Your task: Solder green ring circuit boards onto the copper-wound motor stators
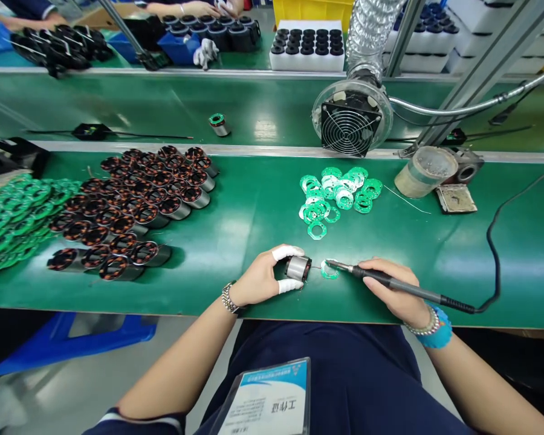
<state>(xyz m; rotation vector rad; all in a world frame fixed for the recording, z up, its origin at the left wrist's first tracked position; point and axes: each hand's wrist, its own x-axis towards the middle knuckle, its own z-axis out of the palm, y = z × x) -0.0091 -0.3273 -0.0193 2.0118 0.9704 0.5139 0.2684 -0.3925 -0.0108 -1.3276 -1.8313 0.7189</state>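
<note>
My left hand (266, 273), with white covers on thumb and forefinger, grips a silver motor stator (296, 268) lying on its side at the bench's front. A thin wire runs from the stator toward a green ring-shaped circuit board (330, 270) just right of it. My right hand (396, 289) is closed around the black and grey handle of a soldering iron (381, 277). The iron's tip is at the ring board, and whether it touches is too small to tell. Beyond lies a loose pile of similar green ring boards (338, 188).
Rows of stators (136, 205) and stacked green boards (13, 211) fill the left. A fan (351, 124) hangs over the back edge. A cup (426, 171) and a sponge tray (456, 198) stand at right, near the iron's cord (493, 241). One stator (220, 125) sits behind.
</note>
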